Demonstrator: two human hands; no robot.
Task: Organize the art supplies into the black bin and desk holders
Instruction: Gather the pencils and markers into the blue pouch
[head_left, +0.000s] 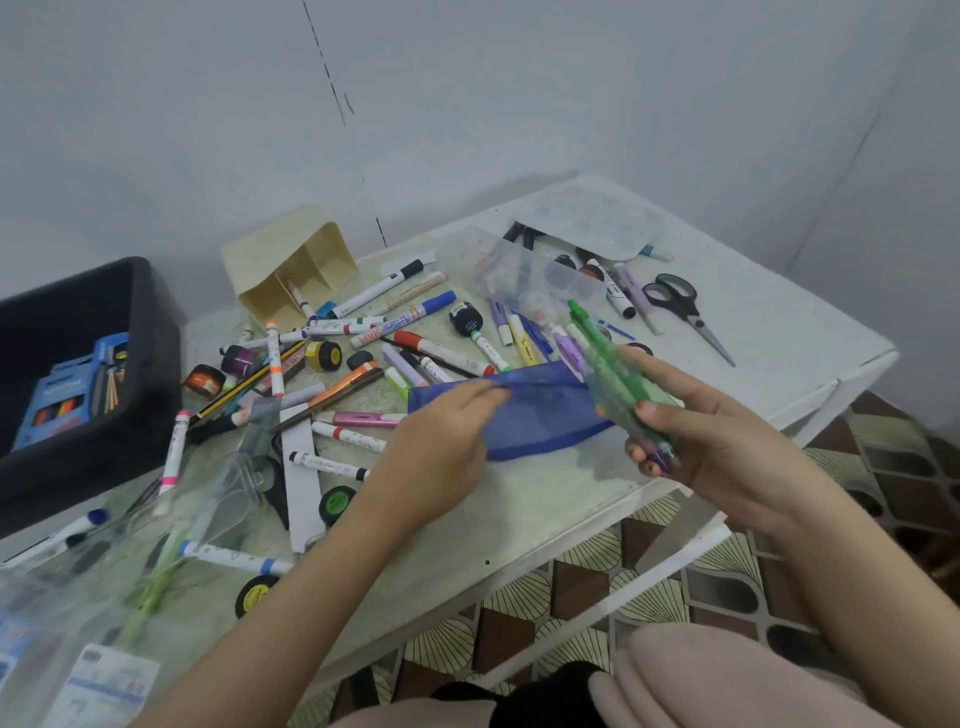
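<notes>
A blue mesh pouch (540, 415) lies flat on the white table (545, 514). My left hand (441, 447) pinches its upper edge near the left corner. My right hand (711, 431) grips a bundle of green pens (608, 364), tips pointing up and away, just right of the pouch. The black bin (78, 374) stands at the left edge with blue boxes of colours inside. A cream desk holder (291, 270) lies tipped on its side at the back. Many markers (395, 322) and small paint pots (324, 356) are scattered between them.
Black scissors (680, 306) lie at the right back. A clear plastic box (540, 275) and its lid (587, 218) sit at the back. Clear packaging (78, 597) and a clear holder (244, 483) lie at the front left. The table's front edge runs diagonally by my arms.
</notes>
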